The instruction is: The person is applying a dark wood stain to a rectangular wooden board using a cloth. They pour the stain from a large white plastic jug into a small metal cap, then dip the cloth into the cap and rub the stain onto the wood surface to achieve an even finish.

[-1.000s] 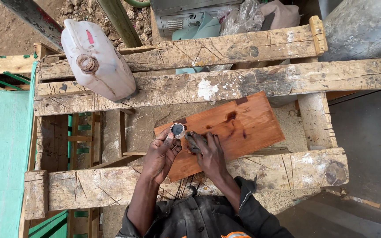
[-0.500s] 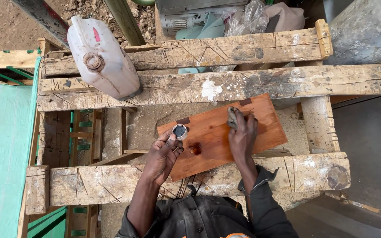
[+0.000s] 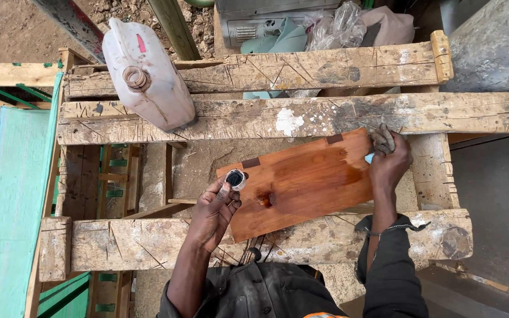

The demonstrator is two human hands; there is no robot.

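Your left hand (image 3: 214, 211) grips a small dark-filled cup (image 3: 235, 178) at the reddish board's (image 3: 301, 182) near-left edge. Your right hand (image 3: 389, 160) clenches a rag (image 3: 382, 139) on the board's far-right corner.

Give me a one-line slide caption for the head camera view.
Right hand presses a rag on a glossy reddish board; left hand holds a small round container.

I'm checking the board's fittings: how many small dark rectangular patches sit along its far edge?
2. One dark patch is near the board's left end, above the small cup in the left hand; the other patch is further right. The right hand may hide more.
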